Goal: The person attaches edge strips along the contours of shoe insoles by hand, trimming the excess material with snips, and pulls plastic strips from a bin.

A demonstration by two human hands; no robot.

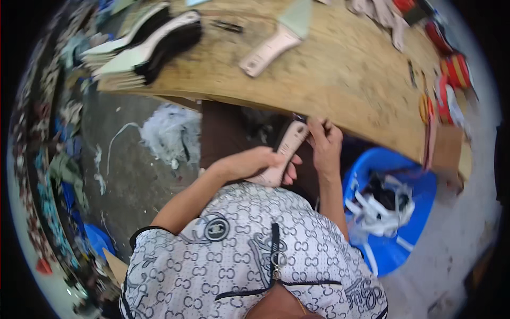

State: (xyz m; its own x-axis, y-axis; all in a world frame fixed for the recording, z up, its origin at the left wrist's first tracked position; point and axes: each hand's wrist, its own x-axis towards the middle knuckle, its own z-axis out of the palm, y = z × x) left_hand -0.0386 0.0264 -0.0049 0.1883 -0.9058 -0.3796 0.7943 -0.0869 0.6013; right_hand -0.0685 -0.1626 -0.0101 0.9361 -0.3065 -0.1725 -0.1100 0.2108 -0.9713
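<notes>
My left hand (256,161) is closed round a pale pink, strap-like piece (289,142) with small slits and a rounded end with a hole. Its wide lower end rests close to my shirt, and my left fingertips show past its right edge. At the rounded upper end my right hand (325,139) has its fingers bent and pinched together. A small dark bit shows beside those fingers; what they grip is too blurred to tell. On the table ahead lies a similar loose piece (271,52), pink at the narrow end and pale green at the wide end.
Stacks of similar pieces with black parts (154,48) lie at the table's (340,80) far left, near a small dark tool (227,25). Orange-handled scissors (425,106) are at its right edge. A blue tub (425,212) with white scraps stands right; white fluffy scraps (172,133) lie left.
</notes>
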